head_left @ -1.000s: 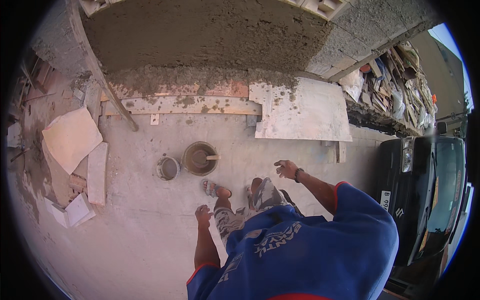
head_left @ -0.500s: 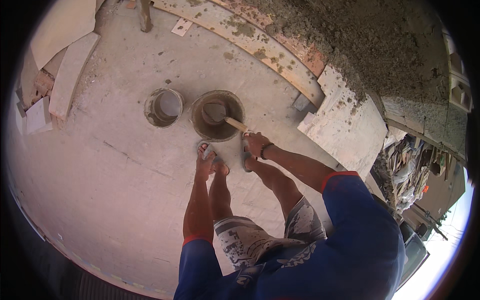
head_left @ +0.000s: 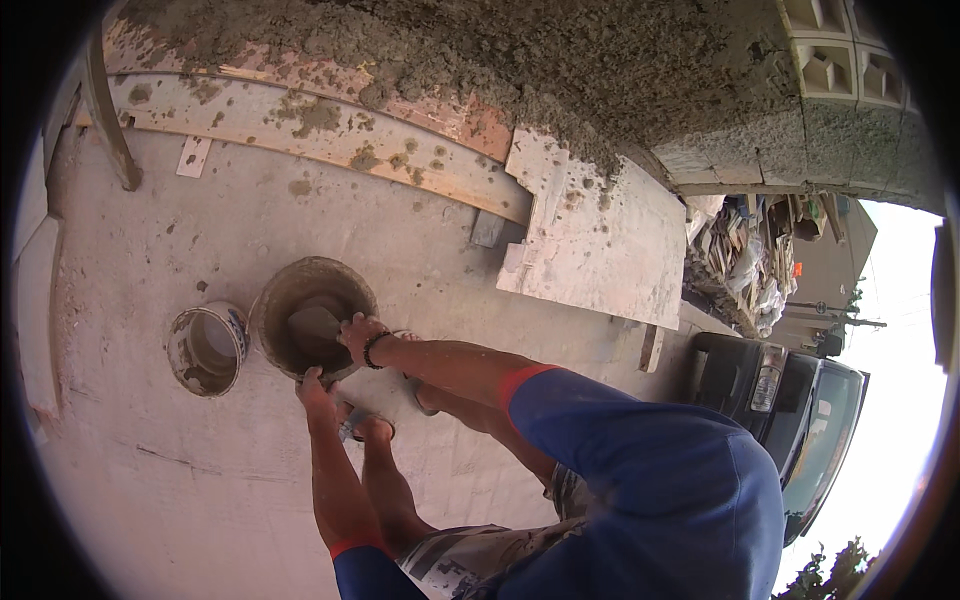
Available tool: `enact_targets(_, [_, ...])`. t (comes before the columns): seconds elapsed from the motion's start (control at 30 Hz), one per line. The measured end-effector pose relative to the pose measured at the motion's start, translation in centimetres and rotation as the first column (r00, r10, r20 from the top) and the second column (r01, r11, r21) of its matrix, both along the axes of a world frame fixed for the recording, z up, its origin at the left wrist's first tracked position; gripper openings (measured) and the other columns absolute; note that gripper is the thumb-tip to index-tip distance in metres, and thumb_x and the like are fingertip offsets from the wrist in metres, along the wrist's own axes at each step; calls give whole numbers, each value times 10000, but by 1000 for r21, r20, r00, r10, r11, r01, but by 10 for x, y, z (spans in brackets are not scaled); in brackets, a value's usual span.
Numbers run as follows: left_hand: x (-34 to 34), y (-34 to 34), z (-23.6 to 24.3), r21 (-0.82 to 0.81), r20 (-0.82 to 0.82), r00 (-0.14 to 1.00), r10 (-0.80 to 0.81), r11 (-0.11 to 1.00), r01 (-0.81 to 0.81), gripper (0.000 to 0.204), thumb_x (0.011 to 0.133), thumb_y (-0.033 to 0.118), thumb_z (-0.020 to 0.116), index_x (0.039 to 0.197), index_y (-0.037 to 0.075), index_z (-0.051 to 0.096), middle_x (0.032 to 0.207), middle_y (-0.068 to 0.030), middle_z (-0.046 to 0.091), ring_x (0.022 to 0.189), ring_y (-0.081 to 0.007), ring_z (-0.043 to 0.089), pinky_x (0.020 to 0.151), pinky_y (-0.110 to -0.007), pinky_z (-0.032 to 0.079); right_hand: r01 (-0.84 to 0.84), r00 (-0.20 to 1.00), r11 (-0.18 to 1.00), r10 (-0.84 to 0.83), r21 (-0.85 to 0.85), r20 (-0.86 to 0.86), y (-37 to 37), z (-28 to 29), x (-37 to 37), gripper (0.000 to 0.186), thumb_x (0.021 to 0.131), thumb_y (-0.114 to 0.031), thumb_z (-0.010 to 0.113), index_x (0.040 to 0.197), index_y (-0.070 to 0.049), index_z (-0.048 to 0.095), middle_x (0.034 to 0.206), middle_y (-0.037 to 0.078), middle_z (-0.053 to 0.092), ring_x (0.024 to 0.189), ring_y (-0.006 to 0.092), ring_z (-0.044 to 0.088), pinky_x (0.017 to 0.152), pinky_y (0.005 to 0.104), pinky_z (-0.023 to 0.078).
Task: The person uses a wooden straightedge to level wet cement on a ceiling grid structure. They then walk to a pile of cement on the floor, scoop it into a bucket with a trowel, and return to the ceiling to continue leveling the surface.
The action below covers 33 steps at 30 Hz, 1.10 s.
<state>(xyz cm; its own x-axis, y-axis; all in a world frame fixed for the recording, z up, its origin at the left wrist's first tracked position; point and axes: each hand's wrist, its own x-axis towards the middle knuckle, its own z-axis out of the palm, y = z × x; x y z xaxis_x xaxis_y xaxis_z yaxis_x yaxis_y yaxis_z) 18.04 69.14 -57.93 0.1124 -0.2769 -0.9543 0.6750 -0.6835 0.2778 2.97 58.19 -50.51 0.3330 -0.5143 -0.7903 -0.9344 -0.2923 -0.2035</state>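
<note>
A wide round mortar bucket (head_left: 270, 335), coated in grey-brown residue, stands in front of me on the concrete. Inside it, low down, shows a paler rounded patch (head_left: 313, 326), perhaps a tool's blade or wet mix; I cannot tell which. My left hand (head_left: 316, 388) is closed on the near rim. At the right side of that rim is my right hand (head_left: 362, 340), wearing a dark beaded bracelet, fingers curled over the edge. No wooden handle shows now; my right hand may hide it. A smaller smeared bucket (head_left: 236, 372) stands just left of the larger one.
Mortar-spattered boards (head_left: 440, 170) edge a bed of rough wet mortar (head_left: 600, 70) at the far side. A pale panel (head_left: 610, 260) lies to the right. A wooden post (head_left: 112, 120) stands far left. Beyond are heaped scraps (head_left: 745, 255) and a dark vehicle (head_left: 780, 400).
My view has swung right. My right hand has moved from the tool's wooden handle outside the bucket to the bucket's rim. My left hand has come from near my foot to the near rim.
</note>
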Motion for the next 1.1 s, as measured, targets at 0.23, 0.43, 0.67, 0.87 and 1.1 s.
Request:
enact_targets(0.23, [18, 53, 132, 49, -63, 997, -35, 998, 38, 365, 733, 177, 626, 1086, 144, 542, 1120, -54, 505, 981, -244, 494, 699, -432, 439, 361, 902, 922, -383, 140, 197, 33, 189, -95, 550, 764, -259, 627, 1236, -30, 461, 1020, 235, 644, 1001, 387, 624, 851, 476, 495])
enact_targets(0.43, [97, 150, 282, 229, 121, 979, 163, 955, -187, 445, 826, 464, 616, 1198, 251, 496, 1138, 50, 529, 975, -120, 480, 630, -277, 399, 302, 953, 907, -291, 293, -83, 59, 309, -209, 470, 795, -316, 627, 1203, -83, 618, 966, 149, 694, 898, 283, 681, 768, 431, 546])
enact_targets(0.67, [205, 298, 368, 274, 173, 812, 558, 764, -584, 626, 832, 595, 521, 1264, 144, 477, 1095, -102, 624, 883, -230, 655, 488, -273, 405, 756, 632, 643, -664, 128, -400, 149, 337, -329, 520, 768, -380, 665, 1197, -94, 599, 927, 140, 691, 755, 266, 685, 637, 428, 557])
enact_targets(0.87, [250, 440, 400, 166, 261, 892, 369, 893, -418, 573, 826, 546, 506, 1191, 106, 473, 1097, -124, 616, 841, -227, 650, 435, -247, 370, 803, 569, 595, -742, 44, -353, 236, 381, -287, 481, 804, -336, 652, 1173, -33, 599, 915, 159, 681, 753, 273, 676, 654, 435, 552])
enact_targets(1.1, [265, 609, 487, 166, 476, 880, 8, 981, -99, 473, 802, 419, 589, 1049, 21, 526, 1013, -147, 643, 811, -237, 664, 520, -286, 429, 680, 730, 729, -663, 77, -164, 339, 460, -110, 338, 820, -308, 671, 907, 17, 633, 678, 119, 618, 595, 242, 625, 552, 414, 520])
